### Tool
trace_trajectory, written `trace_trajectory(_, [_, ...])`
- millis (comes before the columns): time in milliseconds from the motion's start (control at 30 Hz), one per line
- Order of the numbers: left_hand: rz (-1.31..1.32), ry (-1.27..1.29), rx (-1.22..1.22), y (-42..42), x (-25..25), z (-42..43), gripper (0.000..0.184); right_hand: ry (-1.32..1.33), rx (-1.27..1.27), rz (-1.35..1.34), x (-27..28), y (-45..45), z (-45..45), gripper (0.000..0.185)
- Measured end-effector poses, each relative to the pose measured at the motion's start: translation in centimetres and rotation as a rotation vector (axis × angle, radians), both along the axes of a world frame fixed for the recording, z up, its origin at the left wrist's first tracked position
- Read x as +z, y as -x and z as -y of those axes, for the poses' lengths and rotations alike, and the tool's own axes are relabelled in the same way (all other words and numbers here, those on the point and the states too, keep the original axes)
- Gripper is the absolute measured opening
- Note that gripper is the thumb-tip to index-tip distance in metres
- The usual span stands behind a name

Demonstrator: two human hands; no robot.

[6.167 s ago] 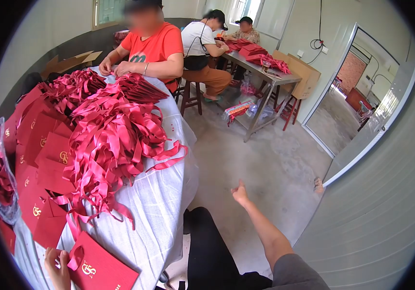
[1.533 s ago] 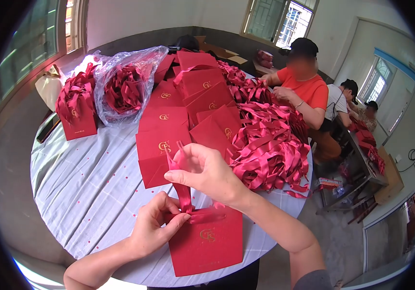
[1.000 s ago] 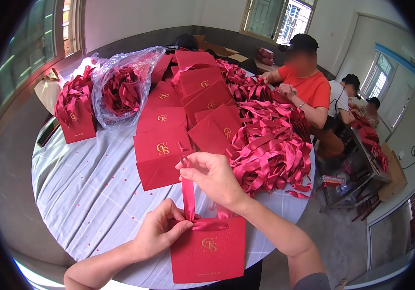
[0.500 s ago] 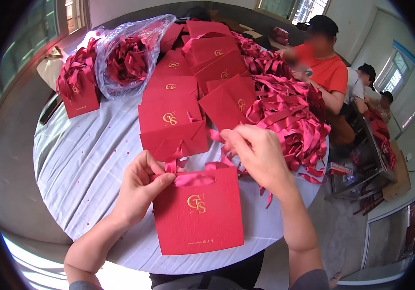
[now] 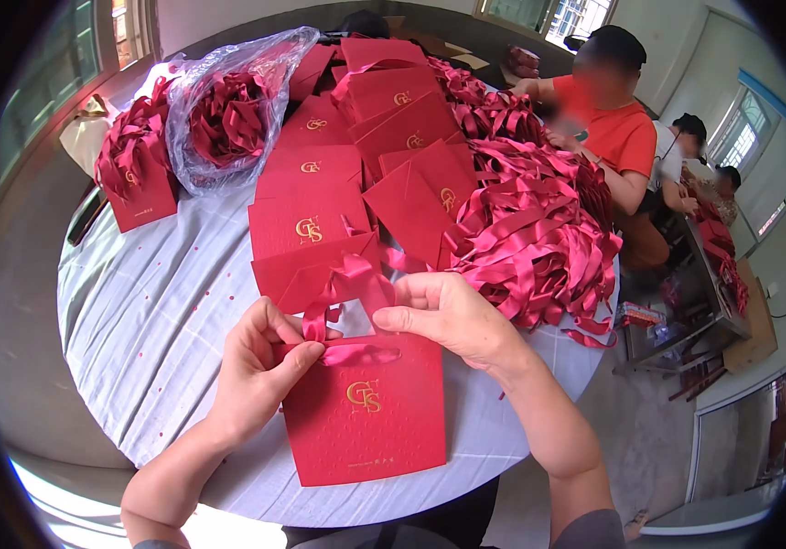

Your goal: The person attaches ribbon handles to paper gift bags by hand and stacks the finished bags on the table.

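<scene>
A red paper gift bag [image 5: 366, 439] with a gold emblem lies near the table's front edge. Pink satin ribbon [image 5: 356, 353] runs through the slot along its top. My left hand [image 5: 265, 366] pinches the ribbon between thumb and fingers at the bag's upper left corner. Above the bag's top edge, my right hand [image 5: 457, 320] has its thumb and curled fingers closed on the ribbon's loose length, which arches up between both hands. The fingertips of the right hand are partly hidden. Just beyond lie overlapping red gift bags [image 5: 306, 197].
A large heap of pink ribbons [image 5: 539, 247] covers the table's right side. At the back left are a clear plastic bag [image 5: 228, 119] of ribbons and another ribbon-topped red bag [image 5: 141, 197]. A person in an orange shirt [image 5: 617, 133] sits beyond the heap.
My right hand has moved left and closer to the bag, and the ribbon now arches higher between my hands. My left hand keeps its pinch at the bag's corner.
</scene>
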State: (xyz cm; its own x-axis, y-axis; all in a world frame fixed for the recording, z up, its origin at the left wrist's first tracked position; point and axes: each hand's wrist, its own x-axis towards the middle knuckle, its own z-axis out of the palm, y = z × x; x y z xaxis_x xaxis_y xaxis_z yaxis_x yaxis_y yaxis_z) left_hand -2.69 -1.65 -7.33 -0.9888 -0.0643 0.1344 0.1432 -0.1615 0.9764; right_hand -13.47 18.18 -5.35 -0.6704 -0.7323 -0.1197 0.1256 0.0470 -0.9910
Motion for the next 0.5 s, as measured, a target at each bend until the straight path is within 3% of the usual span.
trace_trajectory(267, [0.033, 0.032, -0.014, -0.1, -0.2, -0.2, 0.018, 0.044, -0.117, -0.098, -0.5, -0.2, 0.4, 0.015])
trace_trajectory(500, [0.065, 0.09, 0.003, -0.1, -0.5, -0.2, 0.019, -0.064, -0.342, -0.432, -2.6, -0.8, 1.6, 0.007])
